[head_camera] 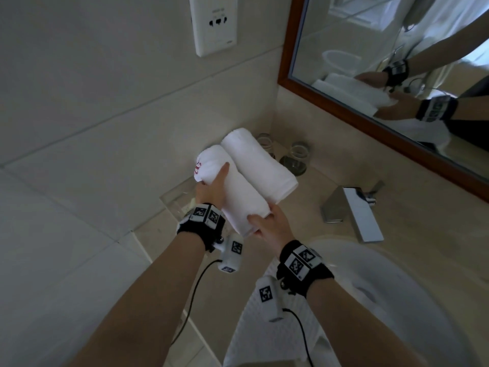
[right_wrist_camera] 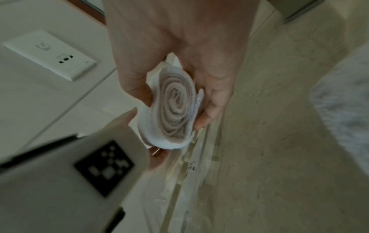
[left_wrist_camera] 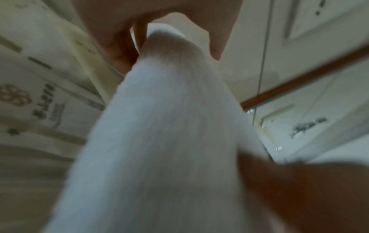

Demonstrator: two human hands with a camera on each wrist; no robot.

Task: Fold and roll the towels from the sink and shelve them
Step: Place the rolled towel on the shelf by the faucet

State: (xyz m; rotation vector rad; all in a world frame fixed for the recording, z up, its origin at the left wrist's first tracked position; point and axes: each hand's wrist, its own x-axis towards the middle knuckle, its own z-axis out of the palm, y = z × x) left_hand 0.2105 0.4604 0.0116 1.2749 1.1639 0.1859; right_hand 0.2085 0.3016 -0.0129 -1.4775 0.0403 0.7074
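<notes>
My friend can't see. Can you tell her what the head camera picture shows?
Two hands hold a rolled white towel beside a second rolled towel on a glass shelf; the left hand grips its far end, the right hand its near end. A faucet, sink and mirror are to the right.

This is a bathroom, probably in a hotel. A white basin (head_camera: pixel 412 300) is set in a beige stone table (head_camera: pixel 412 207) with a square chrome tap (head_camera: pixel 354 210) behind it. A wood-framed mirror (head_camera: pixel 397 62) hangs above, and pale tiled walls (head_camera: pixel 92 102) carry a white socket plate (head_camera: pixel 214 25). Two glass tumblers (head_camera: pixel 295 157) stand in the corner beside rolled white towels (head_camera: pixel 259 165), one with a red embroidered mark. The blurred left wrist view seems to show small printed toiletry packets (left_wrist_camera: pixel 46 100).
</notes>
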